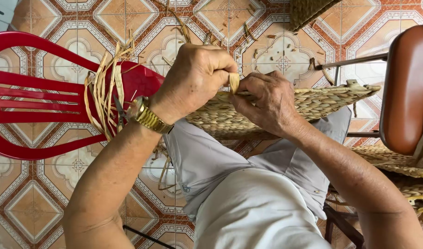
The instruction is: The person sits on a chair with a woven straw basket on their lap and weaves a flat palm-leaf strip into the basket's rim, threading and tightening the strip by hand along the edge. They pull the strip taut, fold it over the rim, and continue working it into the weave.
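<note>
A woven straw mat point(313, 99) lay across the person's lap. The left hand point(197, 76) pinched a straw strand point(233, 82), fingers closed; the right hand point(264, 103) gripped the mat's edge.

Woven mat point(313, 103) lies across the lap, frame centre — chair point(45, 92) at left carries loose straw strands point(105, 87); second chair point(407, 87) at right edge.

One head-worn camera, looking steeply down from above, close over both hands point(230, 92) and the lap, tiled floor point(32, 203) filling the background, no second view
</note>
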